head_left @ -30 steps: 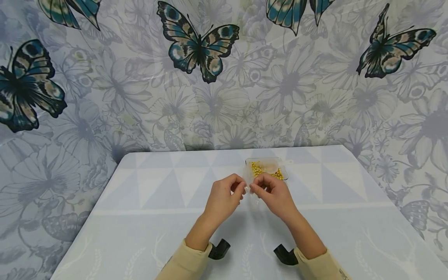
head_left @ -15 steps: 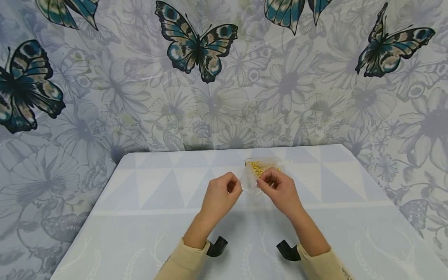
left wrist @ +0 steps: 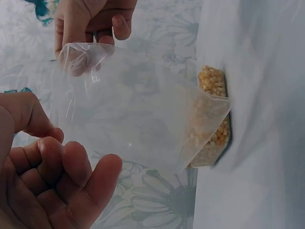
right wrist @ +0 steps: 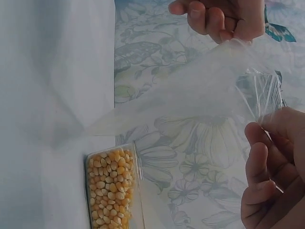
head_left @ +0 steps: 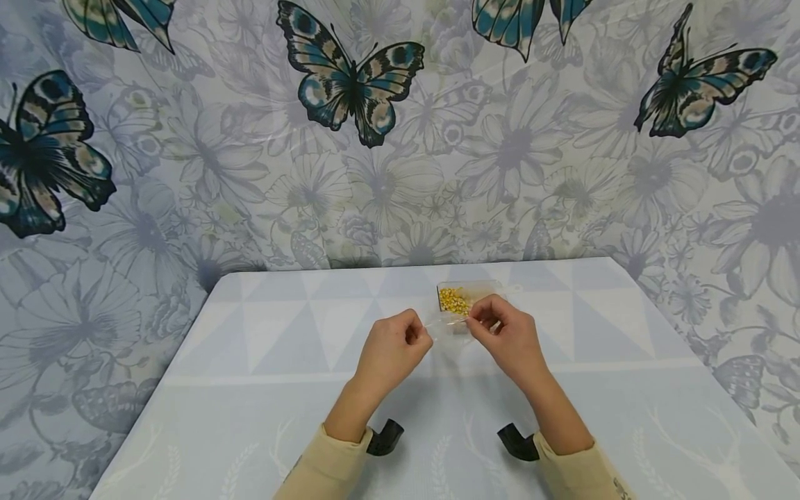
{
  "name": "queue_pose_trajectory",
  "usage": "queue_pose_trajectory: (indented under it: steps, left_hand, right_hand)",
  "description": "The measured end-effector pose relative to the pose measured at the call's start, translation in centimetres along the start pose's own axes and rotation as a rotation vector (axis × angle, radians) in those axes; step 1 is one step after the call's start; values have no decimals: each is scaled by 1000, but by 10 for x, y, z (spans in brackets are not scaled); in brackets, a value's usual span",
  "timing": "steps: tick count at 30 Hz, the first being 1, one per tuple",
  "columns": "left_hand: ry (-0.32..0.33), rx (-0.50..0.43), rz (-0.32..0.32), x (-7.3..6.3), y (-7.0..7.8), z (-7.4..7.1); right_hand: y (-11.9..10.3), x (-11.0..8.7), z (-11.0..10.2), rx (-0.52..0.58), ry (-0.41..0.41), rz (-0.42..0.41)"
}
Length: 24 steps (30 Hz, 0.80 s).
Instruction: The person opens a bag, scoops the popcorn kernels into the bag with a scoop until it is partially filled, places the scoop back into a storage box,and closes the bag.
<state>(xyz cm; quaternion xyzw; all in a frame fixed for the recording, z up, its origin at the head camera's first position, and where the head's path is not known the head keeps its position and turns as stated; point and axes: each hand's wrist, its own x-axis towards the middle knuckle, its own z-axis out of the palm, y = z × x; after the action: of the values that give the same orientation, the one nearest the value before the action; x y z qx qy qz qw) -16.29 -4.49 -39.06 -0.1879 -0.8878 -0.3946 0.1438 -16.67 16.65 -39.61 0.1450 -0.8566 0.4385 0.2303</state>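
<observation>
Clear plastic film hangs between two hands above a pale, triangle-patterned table (head_left: 312, 430), where a thin bag (left wrist: 128, 105) is held up at one end. The left hand (head_left: 392, 347) pinches one corner between thumb and forefinger, its other fingers loosely bent and off the film; the right hand (head_left: 507, 340) pinches the opposite corner the same way. The bag's far end droops to a point on the table side, and in the left wrist view it crosses in front of a clear rectangular box (right wrist: 137, 171); whether the two touch cannot be told.

Nothing shows inside the bag, and whether its layers are parted at the held edge is unclear. It looks nearly weightless, limp and slick, likely to cling to itself and to crease or stretch under a hard tug. The two upper corners, lightly pinched with the edge kept taut, seem the best places to hold it.

Yellow and cream corn kernels (right wrist: 109, 186) lie heaped in the rigid box, which stands near the table's far edge, partly masked by the right hand in the head view. Butterfly-printed fabric (head_left: 250, 160) rises behind.
</observation>
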Motion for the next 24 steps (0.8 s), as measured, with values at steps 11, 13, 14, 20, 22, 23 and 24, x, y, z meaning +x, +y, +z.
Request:
queue_pose_trajectory:
  steps: [11,13,14,20,22,23,24]
  left_hand:
    - [-88,-24,17,0,0,0]
    - [-65,-23,21,-1,1,0]
    - [-45,-20,24,-1,2,0]
    - [94,-42,134,-1,4,1]
    - [105,-41,204,-1,4,1]
    - [102,-33,235,-1,4,2]
    - [94,-25,262,0,4,2]
  right_hand:
    - [-1,0,-1,6,-17,-1]
    - [-2,0,-1,-1,-23,-11]
    - [-2,0,-1,-5,-26,-19]
    - [-4,-1,0,-39,-69,-93]
    - [-4,-2,1,-64,-86,-135]
    - [-4,-2,1,-76,-92,-158]
    - [-4,-3,2,-89,-94,-182]
